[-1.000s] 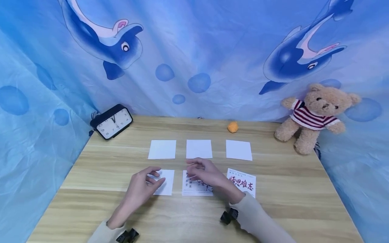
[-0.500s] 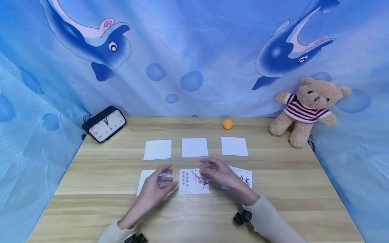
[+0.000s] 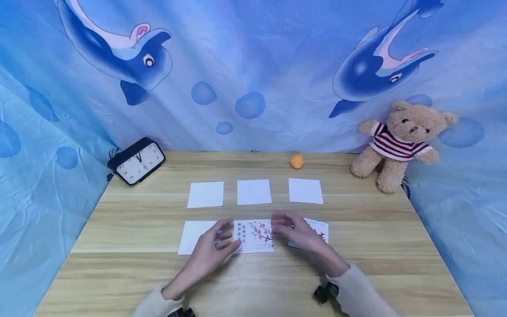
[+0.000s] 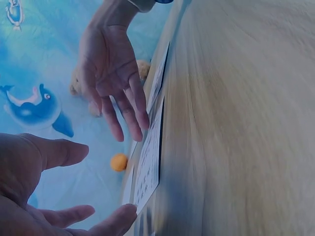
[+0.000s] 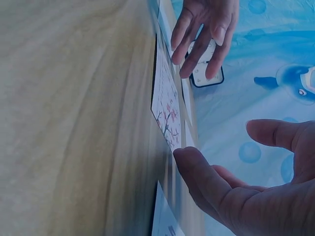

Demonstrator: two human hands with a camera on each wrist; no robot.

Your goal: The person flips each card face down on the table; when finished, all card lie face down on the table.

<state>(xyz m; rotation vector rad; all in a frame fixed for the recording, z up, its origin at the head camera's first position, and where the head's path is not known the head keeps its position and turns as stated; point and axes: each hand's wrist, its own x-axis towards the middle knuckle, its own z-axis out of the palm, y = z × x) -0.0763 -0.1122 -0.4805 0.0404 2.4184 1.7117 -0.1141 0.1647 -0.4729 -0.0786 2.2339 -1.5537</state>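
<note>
A printed card point(image 3: 253, 236) with pink blossoms and dark characters lies flat at the middle of the front row. My left hand point(image 3: 214, 246) hovers by its left edge with fingers loosely bent, partly over a blank white card point(image 3: 194, 235). On the other side my right hand point(image 3: 299, 231) is beside the blossom card's right edge, covering part of a card with red characters point(image 3: 321, 229). Both palms face each other across the blossom card, as the left wrist view also shows. Neither hand grips anything; whether the fingertips touch the card I cannot tell.
Behind lie three blank white cards: left point(image 3: 205, 194), middle point(image 3: 254, 192) and right point(image 3: 306, 191). An orange fuzzy ball point(image 3: 297, 161) sits near the back edge. A black clock point(image 3: 137, 161) stands back left, a teddy bear point(image 3: 400, 143) back right, before a blue dolphin curtain point(image 3: 253, 66).
Both hands have moved rightward. My right hand has drawn off the blossom card to its right side, uncovering its picture, and my left hand has come to its left edge. The view has shifted slightly.
</note>
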